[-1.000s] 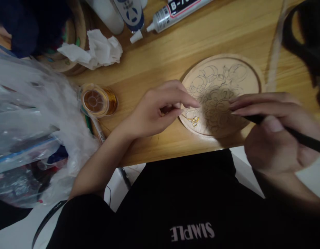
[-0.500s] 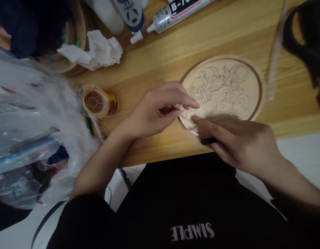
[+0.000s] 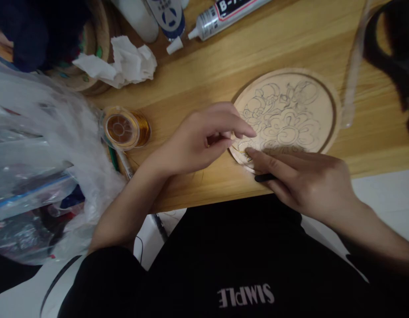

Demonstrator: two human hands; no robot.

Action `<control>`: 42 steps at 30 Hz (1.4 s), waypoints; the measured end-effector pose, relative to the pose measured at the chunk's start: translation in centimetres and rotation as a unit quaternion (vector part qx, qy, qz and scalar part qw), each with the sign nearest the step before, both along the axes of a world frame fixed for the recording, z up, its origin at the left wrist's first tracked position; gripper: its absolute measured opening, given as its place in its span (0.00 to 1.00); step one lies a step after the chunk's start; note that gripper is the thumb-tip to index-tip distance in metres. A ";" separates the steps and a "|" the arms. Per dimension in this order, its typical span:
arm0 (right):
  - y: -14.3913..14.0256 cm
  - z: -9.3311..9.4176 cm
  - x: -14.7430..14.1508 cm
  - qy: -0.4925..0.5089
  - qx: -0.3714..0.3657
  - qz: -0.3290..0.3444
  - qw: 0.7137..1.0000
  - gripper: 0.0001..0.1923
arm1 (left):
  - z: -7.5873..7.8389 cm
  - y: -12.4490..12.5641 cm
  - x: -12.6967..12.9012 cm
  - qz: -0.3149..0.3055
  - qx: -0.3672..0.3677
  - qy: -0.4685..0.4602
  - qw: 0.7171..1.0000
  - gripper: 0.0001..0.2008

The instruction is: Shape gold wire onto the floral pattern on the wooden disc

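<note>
A round wooden plate (image 3: 337, 110) with a raised rim and pencilled flowers lies near the table's front edge. My left hand (image 3: 204, 137) hovers at its left side, thumb and a finger pinched on thin gold wire; the index finger reaches out above. A small bent piece of gold wire (image 3: 248, 155) sits on the plate's lower left. The index fingertip of my right hand (image 3: 307, 181) presses beside that bend. Tucked under the same hand is a slim tool whose black end (image 3: 264, 178) sticks out; its kind is hidden.
A spool of gold wire (image 3: 126, 128) stands left of my hands. Crumpled tissue (image 3: 133, 62), a glue tube (image 3: 221, 20) and a white cap (image 3: 174, 45) lie farther back. Clear plastic bags (image 3: 58, 145) crowd the left. On the right are a transparent strip (image 3: 353, 79) and a black object (image 3: 383, 48).
Hardly anything differs. The view has shifted slightly, and both hands keep their places at the plate's lower left.
</note>
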State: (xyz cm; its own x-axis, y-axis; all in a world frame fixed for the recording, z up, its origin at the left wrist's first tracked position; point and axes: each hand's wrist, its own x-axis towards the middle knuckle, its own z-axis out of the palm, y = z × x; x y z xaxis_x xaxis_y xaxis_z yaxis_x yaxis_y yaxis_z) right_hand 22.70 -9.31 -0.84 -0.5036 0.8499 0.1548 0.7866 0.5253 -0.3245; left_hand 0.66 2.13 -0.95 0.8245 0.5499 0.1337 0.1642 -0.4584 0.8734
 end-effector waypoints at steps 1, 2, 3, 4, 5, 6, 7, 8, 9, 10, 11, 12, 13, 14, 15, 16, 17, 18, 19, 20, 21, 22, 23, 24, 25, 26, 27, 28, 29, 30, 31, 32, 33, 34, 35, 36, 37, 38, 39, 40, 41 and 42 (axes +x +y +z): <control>0.0 0.0 0.0 0.002 0.002 -0.001 1.000 0.19 | 0.0 0.1 0.0 -0.005 0.011 0.008 1.000 0.08; 0.0 0.0 0.0 0.004 0.004 -0.004 1.000 0.19 | 0.0 0.1 -0.1 -0.009 0.028 0.014 0.999 0.08; 0.0 0.0 0.0 0.004 0.004 -0.006 1.000 0.18 | 0.0 0.2 -0.1 -0.012 0.047 0.020 0.999 0.08; 0.1 -0.1 0.0 0.005 0.002 -0.008 1.000 0.18 | -0.1 0.2 -0.1 -0.012 0.064 0.026 0.998 0.08; 0.1 -0.1 0.0 0.007 0.001 -0.009 1.000 0.18 | -0.2 0.2 -0.1 -0.012 0.077 0.031 0.996 0.07; 0.1 -0.1 0.0 0.011 0.000 -0.008 1.000 0.18 | -0.3 0.1 -0.1 -0.014 0.085 0.035 0.996 0.07; 0.2 -0.1 0.0 0.014 0.001 -0.006 1.000 0.18 | -0.4 0.0 0.0 -0.017 0.088 0.038 0.995 0.07; 0.2 -0.1 0.0 0.013 0.002 -0.005 1.000 0.18 | -0.5 -0.1 0.0 -0.020 0.089 0.041 0.995 0.07; 0.2 -0.1 0.0 0.010 0.006 -0.006 1.000 0.18 | -0.6 -0.3 0.0 -0.019 0.088 0.045 0.995 0.08; 0.3 0.0 0.0 0.003 0.008 -0.007 1.000 0.17 | -0.6 -0.5 0.0 -0.018 0.085 0.048 0.995 0.08; 0.3 0.0 0.0 -0.005 0.010 -0.008 1.000 0.16 | -0.7 -0.7 0.0 -0.016 0.081 0.054 0.995 0.09; 0.3 0.0 0.0 -0.011 0.010 -0.008 1.000 0.16 | -0.6 -0.9 0.0 -0.012 0.077 0.061 0.995 0.10; 0.3 0.0 0.0 -0.011 0.012 -0.009 1.000 0.15 | -0.6 -1.1 0.0 -0.008 0.074 0.069 0.995 0.11; 0.3 0.0 0.0 -0.006 0.013 -0.007 1.000 0.15 | -0.5 -1.3 0.0 -0.005 0.070 0.078 0.994 0.11; 0.3 0.0 0.0 0.001 0.013 -0.006 1.000 0.15 | -0.5 -1.4 0.0 -0.001 0.065 0.087 0.994 0.11; 0.3 0.0 0.0 0.006 0.008 -0.006 1.000 0.15 | -0.5 -1.5 0.0 0.002 0.061 0.091 0.994 0.11; 0.3 0.0 0.1 0.014 0.001 -0.007 1.000 0.15 | -0.4 -1.6 0.0 0.005 0.055 0.095 0.994 0.10; 0.3 -0.1 0.1 0.026 -0.010 -0.009 1.000 0.16 | -0.4 -1.6 0.0 0.006 0.051 0.097 0.994 0.10; 0.4 -0.1 0.2 0.039 -0.024 -0.013 0.999 0.16 | -0.5 -1.5 -0.1 0.004 0.050 0.096 0.994 0.10; 0.4 -0.1 0.3 0.052 -0.039 -0.018 0.998 0.17 | -0.5 -1.5 -0.1 0.002 0.054 0.090 0.994 0.10; 0.5 -0.1 0.4 0.065 -0.051 -0.024 0.996 0.17 | -0.6 -1.5 -0.1 -0.003 0.061 0.082 0.995 0.11; 0.5 -0.1 0.5 0.077 -0.061 -0.029 0.995 0.18 | -0.7 -1.4 -0.1 -0.006 0.067 0.075 0.995 0.11; 0.6 -0.1 0.6 0.086 -0.071 -0.033 0.993 0.19 | -0.7 -1.4 -0.1 -0.005 0.071 0.069 0.995 0.12; 0.7 -0.1 0.6 0.091 -0.081 -0.039 0.992 0.20 | -0.8 -1.5 -0.1 -0.006 0.074 0.063 0.995 0.12; 0.7 0.0 0.7 0.097 -0.094 -0.045 0.990 0.21 | -0.8 -1.5 -0.1 -0.005 0.075 0.059 0.995 0.12; 0.8 0.1 0.7 0.104 -0.104 -0.052 0.988 0.22 | -0.8 -1.6 -0.1 -0.002 0.074 0.056 0.996 0.12; 0.8 0.2 0.7 0.109 -0.113 -0.058 0.986 0.23 | -0.8 -1.6 0.0 0.002 0.071 0.057 0.996 0.12; 0.9 0.3 0.7 0.113 -0.121 -0.064 0.984 0.24 | -0.8 -1.7 0.0 0.004 0.067 0.058 0.996 0.12; 0.9 0.3 0.7 0.114 -0.124 -0.066 0.983 0.24 | -0.8 -1.7 0.0 0.005 0.062 0.060 0.996 0.12; 0.9 0.4 0.7 0.114 -0.123 -0.065 0.984 0.23 | -0.8 -1.8 0.0 0.007 0.056 0.065 0.996 0.12; 1.0 0.4 0.6 0.110 -0.119 -0.062 0.985 0.23 | -0.8 -1.8 0.0 0.009 0.051 0.070 0.996 0.12; 1.0 0.4 0.6 0.103 -0.113 -0.058 0.987 0.22 | -0.8 -1.8 0.0 0.005 0.051 0.071 0.996 0.12; 1.0 0.3 0.6 0.094 -0.106 -0.050 0.989 0.22 | -0.8 -1.8 0.0 0.003 0.054 0.070 0.996 0.11; 1.0 0.3 0.6 0.084 -0.097 -0.041 0.991 0.22 | -0.8 -1.7 0.0 0.000 0.059 0.066 0.996 0.11; 1.1 0.2 0.6 0.075 -0.085 -0.032 0.993 0.22 | -0.9 -1.7 0.0 -0.004 0.064 0.062 0.996 0.11; 1.1 0.2 0.6 0.067 -0.076 -0.023 0.995 0.22 | -0.9 -1.6 -0.1 -0.009 0.067 0.059 0.996 0.11; 1.1 0.2 0.6 0.062 -0.070 -0.016 0.995 0.22 | -0.9 -1.6 -0.1 -0.011 0.067 0.057 0.996 0.12; 1.2 0.1 0.7 0.061 -0.066 -0.010 0.996 0.22 | -0.9 -1.6 -0.1 -0.010 0.065 0.058 0.996 0.12; 1.2 0.1 0.7 0.058 -0.064 -0.007 0.996 0.21 | -0.8 -1.6 -0.1 -0.006 0.059 0.060 0.996 0.12; 1.2 0.1 0.8 0.056 -0.062 -0.006 0.997 0.21 | -0.8 -1.6 0.0 -0.004 0.054 0.063 0.997 0.12; 1.2 0.1 0.8 0.053 -0.057 -0.003 0.997 0.20 | -0.8 -1.7 0.0 0.001 0.049 0.065 0.997 0.12; 1.1 0.0 0.8 0.050 -0.052 -0.001 0.997 0.19 | -0.7 -1.7 0.0 0.002 0.046 0.066 0.997 0.12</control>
State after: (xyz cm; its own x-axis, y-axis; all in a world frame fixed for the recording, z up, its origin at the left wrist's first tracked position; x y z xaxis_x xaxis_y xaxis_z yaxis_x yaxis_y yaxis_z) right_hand 23.55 -8.17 -0.79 -0.4884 0.8651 0.1142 0.7489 0.4828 -0.4540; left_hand 0.66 0.45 -1.69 0.8365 0.5430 0.0739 0.2767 -0.5348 0.7984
